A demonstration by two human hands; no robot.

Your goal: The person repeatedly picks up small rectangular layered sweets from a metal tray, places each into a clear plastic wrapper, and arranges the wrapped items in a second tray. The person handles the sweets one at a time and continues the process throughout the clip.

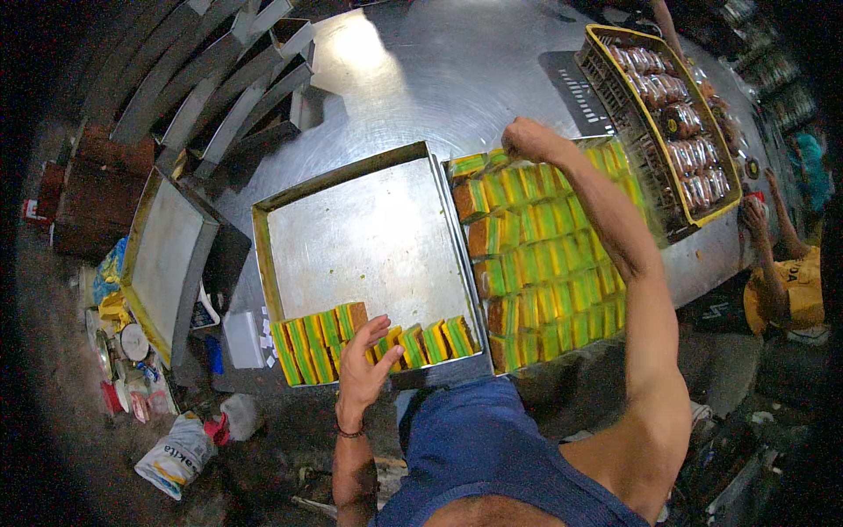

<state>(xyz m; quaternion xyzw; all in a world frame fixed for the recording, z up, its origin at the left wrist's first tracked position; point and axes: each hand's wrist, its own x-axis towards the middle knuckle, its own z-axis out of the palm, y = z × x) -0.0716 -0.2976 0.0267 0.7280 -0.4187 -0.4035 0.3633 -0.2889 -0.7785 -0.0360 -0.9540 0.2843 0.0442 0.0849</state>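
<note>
In front of me lies a shallow metal tray (369, 250), mostly bare, with green, yellow and brown layered cake slices (306, 342) along its near edge. My left hand (365, 365) is over those slices, its thumb and fingers apart and nothing seen in its grasp. To the right, a second tray holds rows of similar cake slices (546, 244), which look wrapped in clear film. My right hand (535, 139) reaches across to that tray's far row, fingers curled downward. Whatever is beneath the curled fingers is hidden.
A yellow-rimmed plastic crate (698, 221) of wrapped baked goods stands at the right. Empty metal trays (230, 99) stand stacked at the far left, with another tilted tray (164, 257) nearer. Another person's hand (755, 214) works beyond the crate. A white sack (178, 454) sits below, left.
</note>
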